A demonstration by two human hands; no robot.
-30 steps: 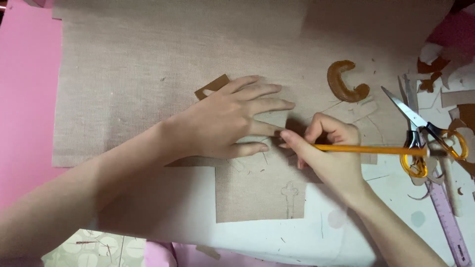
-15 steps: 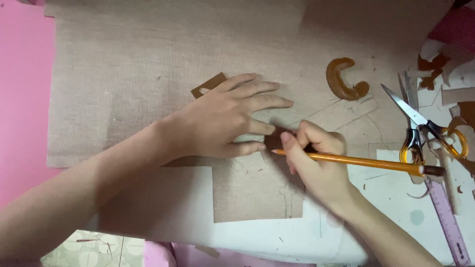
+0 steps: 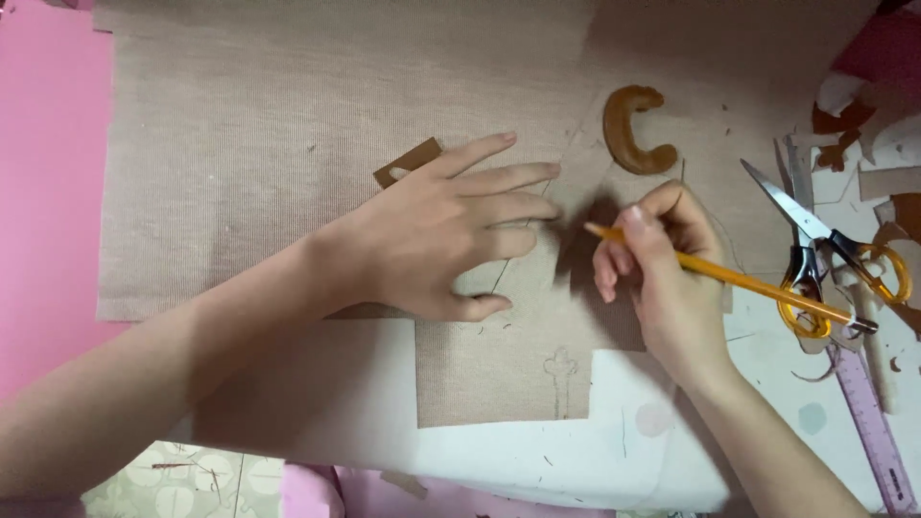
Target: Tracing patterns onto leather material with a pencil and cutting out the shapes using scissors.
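Observation:
My left hand lies flat with fingers spread on a brown cardboard template, whose corner pokes out above the knuckles, pressing it onto beige woven fabric. My right hand grips an orange pencil just right of the left fingertips, its tip pointing left and lifted near the fabric. Faint pencil outlines show on the fabric flap below the hands.
A brown C-shaped piece rests on the fabric at the upper right. Yellow-handled scissors and cardboard scraps lie at the right, with a purple ruler below them. White paper sits under the fabric; a pink surface shows at the left.
My right hand has shifted right and up, raising the pencil tip away from the left thumb. The left hand stays pressed on the template.

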